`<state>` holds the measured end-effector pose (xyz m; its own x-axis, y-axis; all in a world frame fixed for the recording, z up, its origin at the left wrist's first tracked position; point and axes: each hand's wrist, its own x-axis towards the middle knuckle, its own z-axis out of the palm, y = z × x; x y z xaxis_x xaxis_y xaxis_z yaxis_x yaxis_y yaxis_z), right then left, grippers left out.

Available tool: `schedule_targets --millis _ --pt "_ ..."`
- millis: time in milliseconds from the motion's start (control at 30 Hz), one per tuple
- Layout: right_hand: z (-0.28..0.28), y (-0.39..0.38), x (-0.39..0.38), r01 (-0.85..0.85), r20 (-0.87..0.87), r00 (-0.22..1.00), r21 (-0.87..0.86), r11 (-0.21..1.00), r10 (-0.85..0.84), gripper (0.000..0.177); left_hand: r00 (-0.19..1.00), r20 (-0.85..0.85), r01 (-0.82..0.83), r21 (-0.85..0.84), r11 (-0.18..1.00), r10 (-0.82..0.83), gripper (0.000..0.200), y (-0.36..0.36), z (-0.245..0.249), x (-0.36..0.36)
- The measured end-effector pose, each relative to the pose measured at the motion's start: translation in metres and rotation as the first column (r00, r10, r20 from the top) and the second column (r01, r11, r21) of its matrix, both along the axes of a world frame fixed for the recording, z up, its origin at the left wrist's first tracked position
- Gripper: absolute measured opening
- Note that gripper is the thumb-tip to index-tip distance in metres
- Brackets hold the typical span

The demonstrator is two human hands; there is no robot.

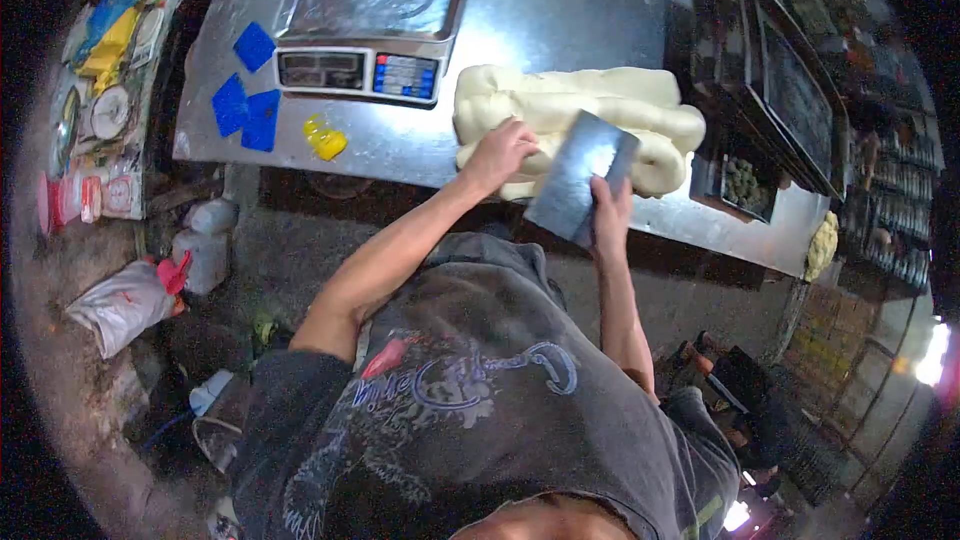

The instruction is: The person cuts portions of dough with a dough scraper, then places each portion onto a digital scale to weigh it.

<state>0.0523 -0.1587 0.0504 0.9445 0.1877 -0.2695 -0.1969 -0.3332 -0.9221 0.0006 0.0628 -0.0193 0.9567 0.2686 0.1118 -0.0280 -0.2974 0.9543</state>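
Note:
Thick rolls of pale dough [600, 108] lie side by side at the front of the metal table. Over their near side, my right hand [611, 208] grips a wide rectangular metal dough scraper [578, 175], which is tilted and covers part of the dough. My left hand [503, 153] is at the dough's left part, with its fingers curled together on it; the fingertips are partly hidden. Left of the dough stands a digital scale [357, 70] with a bare steel pan.
Blue plastic pieces [230, 106] and a yellow piece [324, 138] lie left on the metal table [560, 0]. Dark trays [790, 80] stand at the right. A side shelf holds a dial scale [110, 113]. Another person [745, 390] is at lower right.

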Motion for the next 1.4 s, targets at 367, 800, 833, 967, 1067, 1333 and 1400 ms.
schedule_targets --millis 367,800,833,967,1067,1333,1400 --pt "-0.032 0.043 0.001 -0.428 0.076 0.898 -0.075 0.901 0.433 0.047 0.867 -0.237 -0.494 -0.301 0.816 0.438 0.036 0.036 0.004 -0.067" --pt "-0.008 0.062 0.006 0.000 0.026 1.000 0.171 0.985 -0.004 0.044 0.463 0.141 -0.867 0.275 0.415 0.875 0.024 0.359 -0.085 -0.173" --pt "-0.017 0.056 0.007 0.037 0.018 0.999 0.161 0.986 -0.040 0.041 0.442 0.097 -0.832 0.415 0.368 0.892 0.026 0.379 -0.084 -0.175" --pt "-0.017 0.032 -0.001 0.132 0.032 0.990 0.161 0.978 -0.139 0.051 0.350 0.027 -0.732 0.632 0.255 0.937 0.036 0.410 -0.076 -0.173" --pt "0.002 0.023 -0.006 0.119 0.039 0.992 -0.004 0.993 -0.118 0.049 0.512 0.217 -0.852 0.251 0.459 0.831 0.032 0.354 -0.041 -0.153" --pt "0.075 0.071 0.040 -0.518 0.200 0.554 -0.677 0.523 0.808 0.032 0.954 -0.271 -0.110 0.082 0.991 0.128 0.054 0.048 -0.033 -0.064" --pt "0.087 0.094 0.053 -0.538 0.248 0.254 -0.767 0.350 0.935 0.024 0.929 -0.145 -0.290 0.286 0.913 0.340 0.061 0.012 -0.040 -0.058"
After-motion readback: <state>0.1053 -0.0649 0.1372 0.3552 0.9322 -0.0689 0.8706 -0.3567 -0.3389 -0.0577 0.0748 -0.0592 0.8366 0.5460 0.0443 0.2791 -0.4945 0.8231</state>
